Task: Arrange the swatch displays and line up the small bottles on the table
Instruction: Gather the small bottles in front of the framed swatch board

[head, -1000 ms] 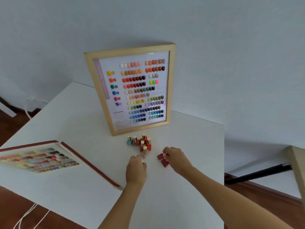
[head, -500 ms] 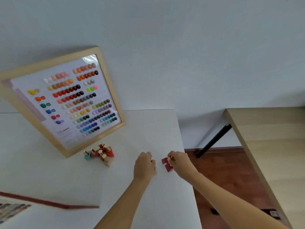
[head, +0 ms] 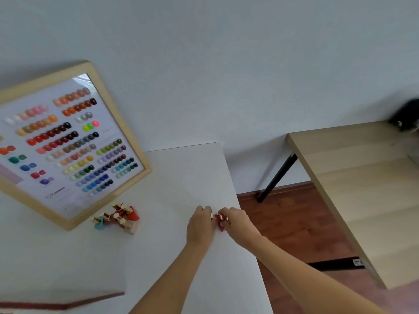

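A wood-framed swatch display (head: 68,143) leans against the wall at the left of the white table (head: 176,177). In front of it stands a cluster of several small bottles (head: 119,217) with gold caps, mostly red, one teal. Near the table's right edge my right hand (head: 238,223) pinches dark red small bottles (head: 220,222) with gold caps. My left hand (head: 200,225) is curled beside them and holds a small bottle of which only a gold cap shows. The red edge of a second swatch display (head: 68,302) shows at the bottom left.
A light wooden table (head: 362,189) with a black leg (head: 275,177) stands to the right, across a gap of brown wood floor (head: 294,223). A dark blurred object (head: 405,116) sits at its far corner. The white wall runs behind both tables.
The view has swung right and tilted. Both hands have carried their bottles rightwards, away from the cluster towards the table's right edge, and have come close together.
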Available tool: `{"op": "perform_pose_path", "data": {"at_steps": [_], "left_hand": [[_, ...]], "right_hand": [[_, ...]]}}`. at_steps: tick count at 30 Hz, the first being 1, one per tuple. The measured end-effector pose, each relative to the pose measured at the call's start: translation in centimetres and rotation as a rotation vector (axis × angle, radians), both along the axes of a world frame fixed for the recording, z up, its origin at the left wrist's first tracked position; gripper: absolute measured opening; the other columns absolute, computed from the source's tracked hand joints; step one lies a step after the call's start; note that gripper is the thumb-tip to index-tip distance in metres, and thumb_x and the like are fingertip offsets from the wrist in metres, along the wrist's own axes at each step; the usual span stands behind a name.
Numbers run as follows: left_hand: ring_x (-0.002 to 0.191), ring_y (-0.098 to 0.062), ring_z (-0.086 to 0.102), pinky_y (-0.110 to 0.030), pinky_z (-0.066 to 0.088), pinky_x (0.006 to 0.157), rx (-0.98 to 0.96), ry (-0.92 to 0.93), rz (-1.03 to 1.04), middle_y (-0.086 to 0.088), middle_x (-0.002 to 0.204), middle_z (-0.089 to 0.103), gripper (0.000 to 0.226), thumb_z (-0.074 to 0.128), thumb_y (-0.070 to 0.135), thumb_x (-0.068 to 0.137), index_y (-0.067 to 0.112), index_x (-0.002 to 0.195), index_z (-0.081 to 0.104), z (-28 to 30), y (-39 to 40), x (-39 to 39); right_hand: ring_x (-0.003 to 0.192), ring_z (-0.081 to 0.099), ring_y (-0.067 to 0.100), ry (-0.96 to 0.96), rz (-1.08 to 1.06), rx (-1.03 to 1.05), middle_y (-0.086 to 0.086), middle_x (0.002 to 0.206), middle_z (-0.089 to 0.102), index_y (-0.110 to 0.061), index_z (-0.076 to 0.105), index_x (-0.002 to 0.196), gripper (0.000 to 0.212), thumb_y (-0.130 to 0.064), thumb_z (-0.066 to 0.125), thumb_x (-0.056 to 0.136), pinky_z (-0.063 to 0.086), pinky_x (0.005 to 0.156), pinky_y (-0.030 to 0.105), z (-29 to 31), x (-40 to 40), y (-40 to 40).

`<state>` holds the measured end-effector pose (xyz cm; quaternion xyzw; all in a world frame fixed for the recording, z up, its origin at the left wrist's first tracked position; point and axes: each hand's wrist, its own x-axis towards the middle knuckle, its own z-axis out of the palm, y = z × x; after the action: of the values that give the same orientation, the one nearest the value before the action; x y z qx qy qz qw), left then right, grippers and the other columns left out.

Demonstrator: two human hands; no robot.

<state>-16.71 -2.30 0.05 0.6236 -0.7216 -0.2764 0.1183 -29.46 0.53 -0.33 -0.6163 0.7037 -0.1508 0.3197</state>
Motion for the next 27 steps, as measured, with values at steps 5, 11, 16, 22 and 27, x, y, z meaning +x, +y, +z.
{"op": "perform_pose_path", "data": {"at_steps": [5,11,16,22,27], "left_hand": [[0.078,-0.019,0.055,-0.023,0.047,0.068,0.034,0.085,0.008,-0.008,0.096,0.059,0.026,0.065,0.028,0.085,0.011,0.104,0.058,-0.3,0.4,0.6],[0.098,-0.019,0.061,-0.023,0.052,0.086,0.124,0.112,-0.001,-0.007,0.11,0.061,0.052,0.076,0.029,0.075,0.013,0.12,0.054,-0.4,0.8,1.5],[0.098,-0.019,0.061,-0.024,0.052,0.085,0.21,0.137,-0.01,-0.006,0.115,0.057,0.07,0.083,0.026,0.067,0.018,0.127,0.049,-0.1,0.8,2.5],[0.091,-0.011,0.054,-0.009,0.044,0.063,0.32,0.275,0.075,-0.001,0.119,0.051,0.069,0.078,0.009,0.07,0.022,0.13,0.045,0.1,0.5,5.9],[0.084,-0.011,0.059,-0.01,0.045,0.063,0.072,0.453,0.445,0.001,0.105,0.061,0.033,0.063,0.003,0.081,0.018,0.111,0.059,1.3,0.3,9.9]], "right_hand": [[0.095,0.056,0.023,0.016,0.058,0.012,0.006,0.105,0.061,-0.02,0.055,0.122,0.044,-0.005,0.062,0.082,0.045,0.08,0.024,-0.2,-0.7,0.3],[0.095,0.056,0.017,0.058,0.134,0.035,0.001,0.116,0.058,-0.031,0.041,0.134,0.063,0.002,0.059,0.082,0.049,0.08,0.023,0.1,-1.4,0.3],[0.107,0.056,0.018,0.106,0.202,0.05,0.001,0.126,0.054,-0.035,0.029,0.14,0.075,0.01,0.047,0.082,0.052,0.087,0.027,1.0,-2.0,0.0],[0.094,0.062,0.017,0.228,0.246,-0.038,0.0,0.126,0.053,-0.033,0.029,0.141,0.072,0.007,0.049,0.084,0.055,0.077,0.026,2.9,-1.7,-2.1],[0.089,0.061,0.017,0.132,0.256,-0.16,0.004,0.119,0.058,-0.025,0.044,0.134,0.055,0.005,0.047,0.088,0.051,0.077,0.02,4.4,1.4,-5.4]]}}
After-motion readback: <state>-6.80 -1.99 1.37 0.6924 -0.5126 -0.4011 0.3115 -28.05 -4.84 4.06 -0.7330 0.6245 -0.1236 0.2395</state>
